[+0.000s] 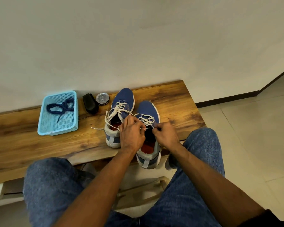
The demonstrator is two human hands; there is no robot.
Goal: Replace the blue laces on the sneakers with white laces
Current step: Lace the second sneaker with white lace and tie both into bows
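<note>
On the wooden worktop (170,99), blue laces (61,106) lie in a light-blue basket (44,123) beside a round tin (102,98), its label unreadable. My left hand (132,134) and right hand (166,135) pinch the white lace (145,120) over the right-side sneaker (148,115).

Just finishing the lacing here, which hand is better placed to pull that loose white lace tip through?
Probably the left hand: it already pinches the white lace at its tip over the right sneaker.
</note>
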